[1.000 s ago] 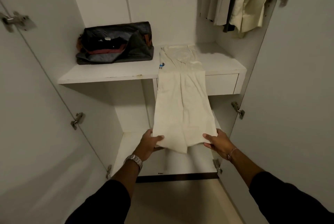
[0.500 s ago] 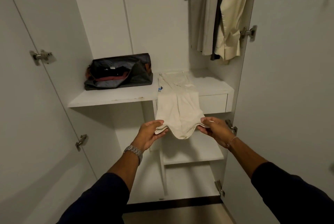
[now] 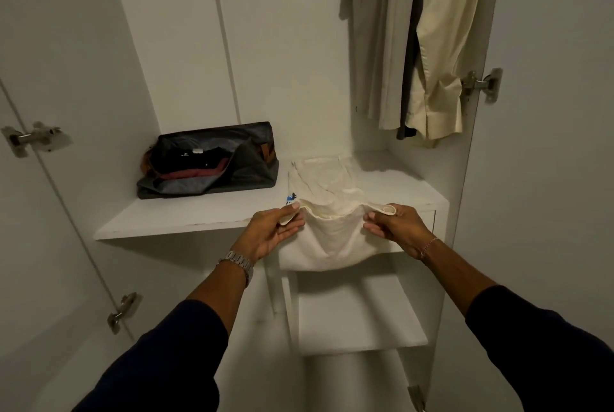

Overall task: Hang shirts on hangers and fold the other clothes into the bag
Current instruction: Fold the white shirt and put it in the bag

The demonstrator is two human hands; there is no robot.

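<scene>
Hands on the cream trousers [image 3: 332, 232], mid-fold; left hand [image 3: 274, 232] pinches one bottom corner between thumb and fingers, right hand [image 3: 395, 229] pinches the other, both at the shelf's front edge; upper part of the garment lies flat on the shelf [image 3: 186, 219], the middle hangs in a loop below the edge between the hands; holding both corners level looks meant to keep the fold square as the lower end is carried up over the part on the shelf; small blue label [image 3: 290, 199] shows at the garment's left edge, just beside the left thumb; bag [image 3: 212, 162] stands open on the same shelf to the left, near the trousers but apart, dark and reddish clothes already inside; likely destination once folding is done, judging from the task; hanging shirts [image 3: 425, 46] upper right, pale and cream, hems above the shelf's back corner, clear of the fold; drawer front below the shelf mostly hidden behind the hanging cloth; lower shelf [image 3: 362, 322] beneath; open door with hinge [image 3: 481, 84] at right, close to the right arm; hinges [image 3: 33, 137] on left door well apart; wristwatch [image 3: 237, 262] on left wrist, thin bracelet [image 3: 428, 245] on right; nothing lies between trousers and bag.
</scene>
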